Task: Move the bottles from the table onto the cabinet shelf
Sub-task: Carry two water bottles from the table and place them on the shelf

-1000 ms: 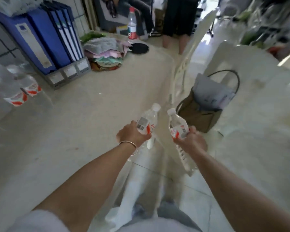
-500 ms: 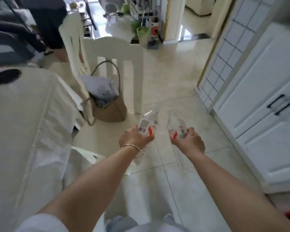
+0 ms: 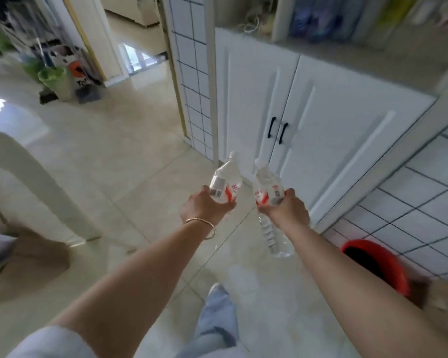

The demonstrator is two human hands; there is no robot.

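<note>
**Both hands wrapped around bottles, held over the floor**

Clasping a clear bottle each, the left hand (image 3: 204,206) grips the left bottle (image 3: 225,183) around its labelled middle, cap tilted up and right. The right hand (image 3: 286,209) grips the right bottle (image 3: 267,188) likewise, cap leaning left, base hanging below the fist. Beyond both caps stands the white cabinet (image 3: 321,104), doors closed, its shelf (image 3: 347,51) higher up. A red bucket (image 3: 380,264) sits right of the right forearm.
</note>
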